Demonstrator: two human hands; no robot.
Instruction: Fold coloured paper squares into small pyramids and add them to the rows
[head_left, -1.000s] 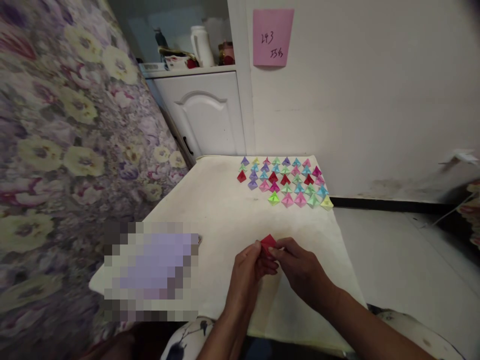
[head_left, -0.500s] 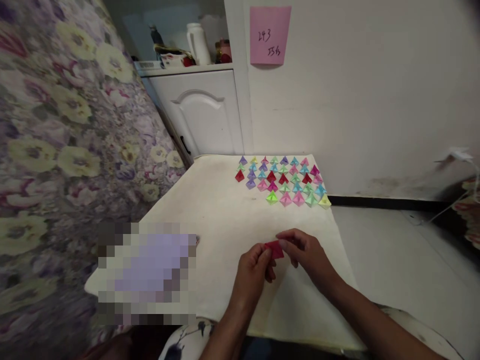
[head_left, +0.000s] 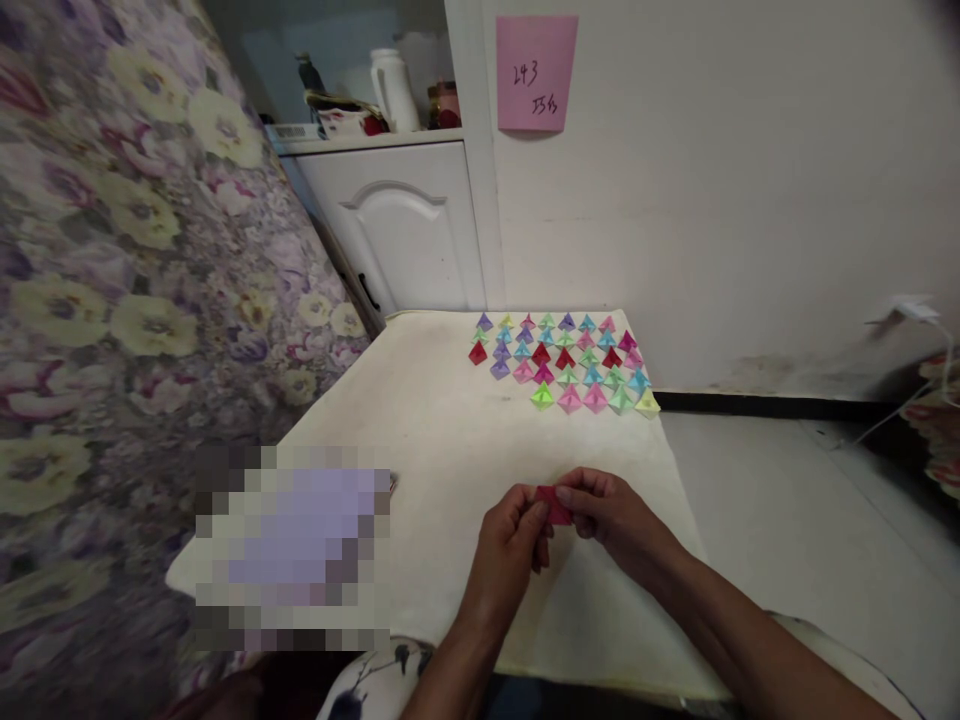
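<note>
A small folded square of red paper is held up over the near part of the white table. My left hand pinches its left side between thumb and fingers. On the upper right, my right hand has its thumb and fingertips closed on the same paper. Farther back, several small folded paper pieces in pink, green, blue, purple, red and yellow stand in rows. The folds on the underside of the red paper are hidden by my fingers.
A blurred-out lilac patch covers something at the table's left. A floral curtain hangs beside it. Behind stand a white cabinet and a wall with a pink note. A white cable runs down at the right.
My right hand has closed its spread fingers onto the red paper's upper right. The paper and my left hand have shifted slightly right. The rows of folded pieces stay as they were.
</note>
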